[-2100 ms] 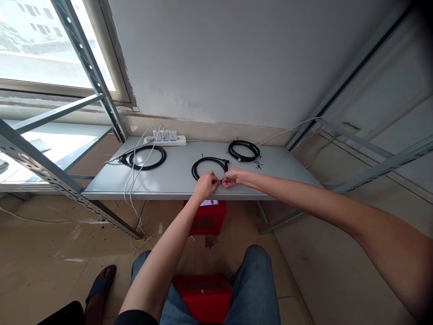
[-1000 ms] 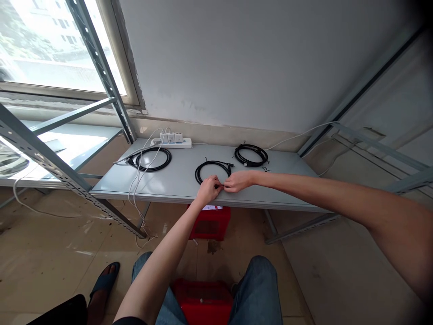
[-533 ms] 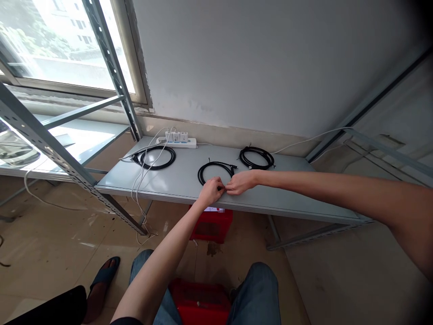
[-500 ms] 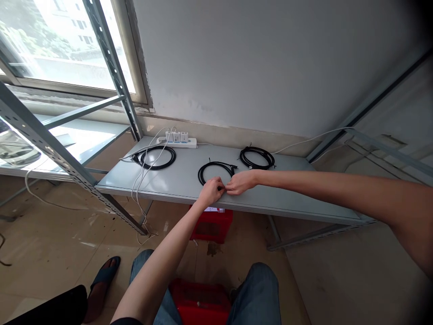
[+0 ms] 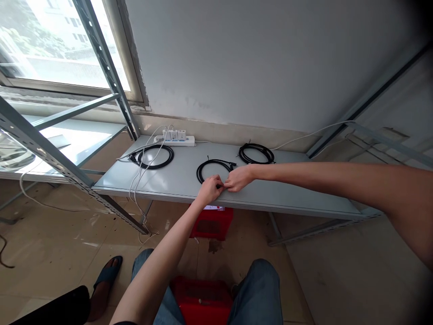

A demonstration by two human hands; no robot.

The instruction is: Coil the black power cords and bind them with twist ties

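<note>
A coiled black cable [image 5: 212, 165] lies in the middle of the grey metal shelf [image 5: 176, 180]. My left hand [image 5: 209, 189] and my right hand [image 5: 238, 178] meet at the near edge of that coil. Both are closed in a pinch on the cable where they touch, fingertip to fingertip. What sits between the fingertips is too small to make out. A second black coil [image 5: 256, 153] lies behind my right hand, and a third [image 5: 154, 156] lies at the left of the shelf.
A white power strip [image 5: 174, 139] with plugs sits at the back of the shelf, white wires trailing off the left front edge. Slanted metal rack posts [image 5: 47, 155] stand at left. A red crate [image 5: 211, 222] sits under the shelf, a red stool [image 5: 202, 300] between my knees.
The camera has shifted slightly. Both hands stay pinched together at the front of the middle coil, with only small finger movements.
</note>
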